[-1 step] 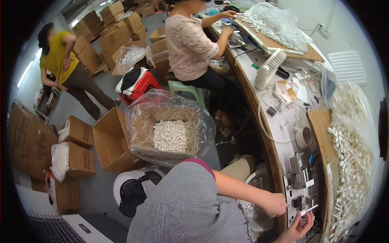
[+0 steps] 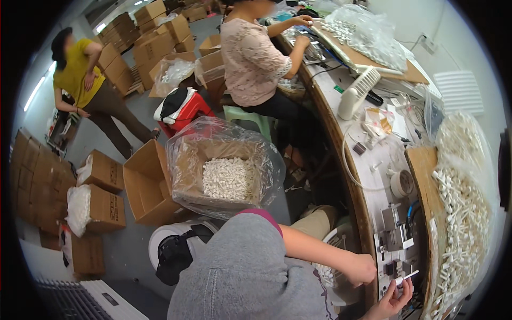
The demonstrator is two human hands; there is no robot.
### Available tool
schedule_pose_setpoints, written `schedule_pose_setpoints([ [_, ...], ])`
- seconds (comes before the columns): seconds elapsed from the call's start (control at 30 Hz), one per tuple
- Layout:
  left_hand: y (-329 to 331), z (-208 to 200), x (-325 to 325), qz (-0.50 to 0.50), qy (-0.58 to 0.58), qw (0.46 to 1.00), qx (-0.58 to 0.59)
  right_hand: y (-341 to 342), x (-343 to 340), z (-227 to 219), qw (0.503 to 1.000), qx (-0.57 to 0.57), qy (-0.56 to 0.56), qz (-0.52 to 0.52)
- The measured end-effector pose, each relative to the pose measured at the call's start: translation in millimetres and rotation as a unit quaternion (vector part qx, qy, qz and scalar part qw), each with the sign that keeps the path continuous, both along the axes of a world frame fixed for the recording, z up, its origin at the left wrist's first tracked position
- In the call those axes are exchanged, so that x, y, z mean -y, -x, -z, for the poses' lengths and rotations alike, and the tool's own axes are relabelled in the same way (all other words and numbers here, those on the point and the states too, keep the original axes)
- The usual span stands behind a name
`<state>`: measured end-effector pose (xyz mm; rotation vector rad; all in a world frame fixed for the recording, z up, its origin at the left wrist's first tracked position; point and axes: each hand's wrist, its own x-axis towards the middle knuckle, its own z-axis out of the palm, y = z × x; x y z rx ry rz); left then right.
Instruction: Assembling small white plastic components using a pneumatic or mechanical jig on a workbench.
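Note:
My left hand (image 2: 362, 270) is closed at the bench's front edge, beside a small metal fixture (image 2: 393, 266); whatever its curled fingers hold, if anything, is hidden. My right hand (image 2: 393, 303) pinches a small white plastic piece with a thin stem (image 2: 408, 276) just over the near end of that fixture. A metal block assembly (image 2: 396, 234) with a blue tube stands farther along the bench. Below my left forearm, a white bucket (image 2: 345, 294) holds more white pieces, partly covered by my arm.
Heaped white stemmed pieces (image 2: 461, 234) lie behind a cardboard strip (image 2: 421, 165). A tape roll (image 2: 401, 183) and a white fan-like device (image 2: 360, 92) sit on the bench. A plastic-lined carton (image 2: 184, 184) stands on the floor. One person (image 2: 253, 64) sits working; another (image 2: 82, 74) stands among cartons.

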<state>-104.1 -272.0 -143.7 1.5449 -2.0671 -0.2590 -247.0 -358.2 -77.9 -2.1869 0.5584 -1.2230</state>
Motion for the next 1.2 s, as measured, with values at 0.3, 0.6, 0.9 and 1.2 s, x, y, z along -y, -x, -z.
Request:
schedule_pose_setpoints([
  [0.3,-36,-24,-27,-0.127,0.077,0.98,-0.132,-7,-5,-1,0.993,-0.062,0.097,0.005],
  [0.6,-35,-28,-24,-0.112,0.097,0.981,-0.122,-7,-4,-1,0.994,-0.072,0.073,0.025],
  [0.9,-38,-40,-25,-0.107,0.089,0.986,-0.093,-17,0,-12,0.987,-0.027,0.155,0.013],
  [1.2,-39,-45,-38,-0.112,0.112,0.981,-0.112,-7,5,-4,0.981,-0.044,0.189,0.022],
])
